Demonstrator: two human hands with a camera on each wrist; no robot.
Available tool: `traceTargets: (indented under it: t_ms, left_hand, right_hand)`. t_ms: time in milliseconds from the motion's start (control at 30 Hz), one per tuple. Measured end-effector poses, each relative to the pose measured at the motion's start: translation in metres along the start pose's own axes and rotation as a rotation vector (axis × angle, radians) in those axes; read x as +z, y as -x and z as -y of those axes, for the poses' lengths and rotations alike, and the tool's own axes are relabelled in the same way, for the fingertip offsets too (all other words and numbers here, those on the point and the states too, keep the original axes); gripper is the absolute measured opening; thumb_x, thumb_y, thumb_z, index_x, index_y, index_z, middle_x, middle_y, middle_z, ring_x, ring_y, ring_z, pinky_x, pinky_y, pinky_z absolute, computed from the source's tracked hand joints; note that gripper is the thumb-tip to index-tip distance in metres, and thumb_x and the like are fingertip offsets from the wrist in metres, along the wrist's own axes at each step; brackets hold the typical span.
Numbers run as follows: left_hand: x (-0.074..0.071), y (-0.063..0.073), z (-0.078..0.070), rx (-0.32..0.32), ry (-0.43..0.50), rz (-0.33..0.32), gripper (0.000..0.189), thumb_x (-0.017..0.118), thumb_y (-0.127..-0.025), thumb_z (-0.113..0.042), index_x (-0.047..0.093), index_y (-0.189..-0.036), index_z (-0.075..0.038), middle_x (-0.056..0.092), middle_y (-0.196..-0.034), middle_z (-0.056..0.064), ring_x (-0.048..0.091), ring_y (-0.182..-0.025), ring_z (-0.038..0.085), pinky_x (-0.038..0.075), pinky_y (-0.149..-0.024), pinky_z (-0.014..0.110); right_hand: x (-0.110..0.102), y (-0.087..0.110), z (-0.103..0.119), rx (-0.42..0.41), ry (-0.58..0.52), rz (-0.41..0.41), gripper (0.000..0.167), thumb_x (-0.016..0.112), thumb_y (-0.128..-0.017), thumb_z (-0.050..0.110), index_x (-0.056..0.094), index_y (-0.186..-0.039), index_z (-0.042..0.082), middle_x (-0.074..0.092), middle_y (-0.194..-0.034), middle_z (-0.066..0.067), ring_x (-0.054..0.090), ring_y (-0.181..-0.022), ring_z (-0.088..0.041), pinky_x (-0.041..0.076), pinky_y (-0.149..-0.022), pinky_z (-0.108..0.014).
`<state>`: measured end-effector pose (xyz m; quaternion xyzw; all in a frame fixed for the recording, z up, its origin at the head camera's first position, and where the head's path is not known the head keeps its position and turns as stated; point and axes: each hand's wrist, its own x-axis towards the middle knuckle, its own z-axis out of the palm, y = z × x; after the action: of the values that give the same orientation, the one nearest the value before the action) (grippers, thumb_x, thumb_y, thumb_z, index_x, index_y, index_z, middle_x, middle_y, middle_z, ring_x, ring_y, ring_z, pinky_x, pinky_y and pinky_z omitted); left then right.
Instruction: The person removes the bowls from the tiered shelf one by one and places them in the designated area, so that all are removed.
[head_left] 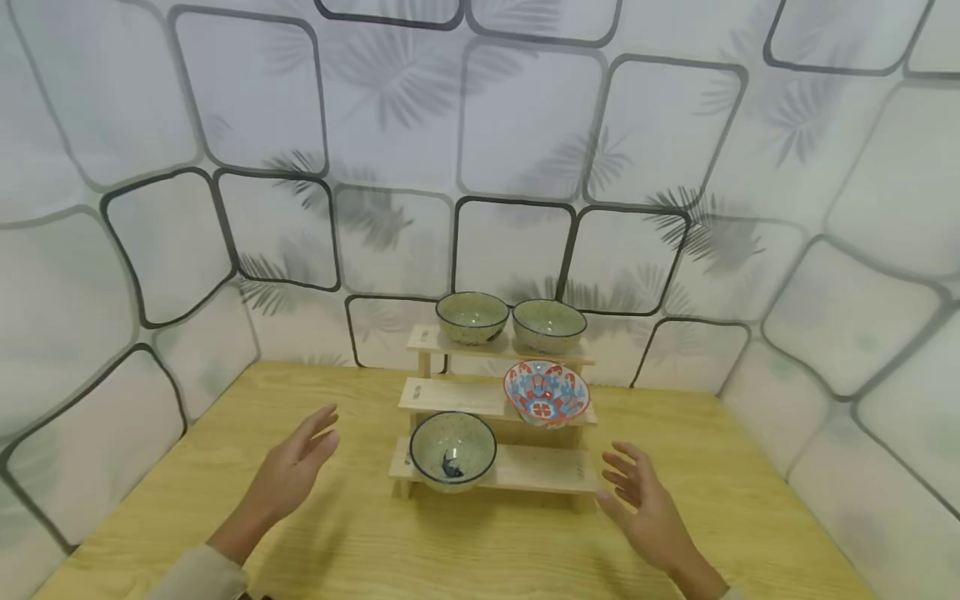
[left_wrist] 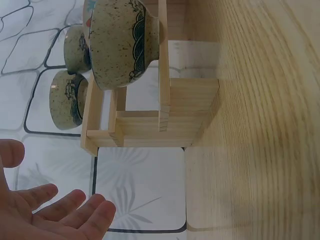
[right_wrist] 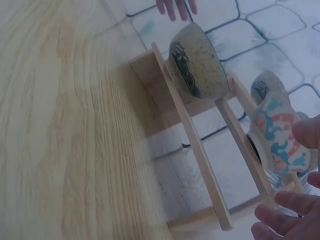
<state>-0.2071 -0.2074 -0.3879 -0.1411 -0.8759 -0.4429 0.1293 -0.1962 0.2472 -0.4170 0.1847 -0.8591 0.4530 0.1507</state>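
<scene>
Pale wood is forming the rack (head_left: 536, 467), whose three steps are standing on the table (head_left: 390, 550), between and a little ahead of your two hands. Your left hand (head_left: 288, 475) is hovering above the table, well apart from the rack's left end. Its fingers are pointing forward and inward, loosely straight, with the thumb standing away from them; the palm is facing inward and gripping nothing. A light sleeve (head_left: 198, 575) is covering that forearm. Your right hand (head_left: 648, 512) is hovering closer in, beside the right end of the lowest step. Its fingers are lying spread and slightly bent, also gripping nothing, while its thumb is pointing toward the rack; you cannot tell from these views whether the thumb tip is touching the wood. Between your hands, the front bowl (head_left: 453, 450) is sitting upright toward the left of the lowest step. The red-rimmed bowl (head_left: 547, 392) is resting at the right of the middle step. On the top step, the left back bowl (head_left: 472, 318) and the right back bowl (head_left: 550, 327) are standing side by side, before a patterned backdrop (head_left: 525, 125).
</scene>
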Motion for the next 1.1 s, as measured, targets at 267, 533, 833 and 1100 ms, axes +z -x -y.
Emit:
traceTargets:
  t_ms: [267,533,833,1100]
  left_hand:
    - [0.008,-0.017,-0.006,-0.104,0.148,0.043,0.052,0.037,-0.107,-0.032,0.033,-0.149,0.0,0.039,-0.147,0.023,0.047,-0.124,0.044,0.041,-0.097,0.053]
    - [0.016,-0.033,0.005,-0.151,0.253,0.07,0.057,0.034,-0.107,-0.037,0.03,-0.149,0.001,0.037,-0.148,0.023,0.04,-0.132,0.041,0.038,-0.102,0.05]
    - [0.025,-0.055,0.009,-0.173,0.278,0.076,0.056,0.034,-0.107,-0.039,0.038,-0.146,0.0,0.043,-0.144,0.024,0.043,-0.13,0.041,0.038,-0.102,0.051]
    - [0.035,-0.067,0.013,-0.171,0.283,0.102,0.064,0.03,-0.106,-0.047,0.039,-0.144,0.003,0.046,-0.14,0.027,0.044,-0.127,0.043,0.039,-0.1,0.053]
  right_hand:
    - [0.024,-0.005,-0.002,-0.011,-0.072,0.046,0.058,0.064,-0.094,0.006,0.032,-0.141,0.0,0.05,-0.134,-0.029,0.057,-0.115,-0.042,0.047,-0.09,-0.049]
    - [0.048,-0.012,0.006,0.06,-0.217,0.061,0.058,0.068,-0.091,0.006,0.036,-0.139,-0.001,0.051,-0.134,-0.027,0.055,-0.116,-0.042,0.048,-0.093,-0.038]
    - [0.068,-0.02,0.012,0.007,-0.266,0.087,0.057,0.067,-0.091,0.005,0.036,-0.138,-0.005,0.051,-0.132,-0.031,0.056,-0.113,-0.043,0.049,-0.091,-0.035]
    - [0.082,-0.029,0.024,0.022,-0.333,0.146,0.054,0.063,-0.094,0.009,0.036,-0.14,0.0,0.048,-0.135,-0.029,0.056,-0.114,-0.042,0.048,-0.092,-0.04]
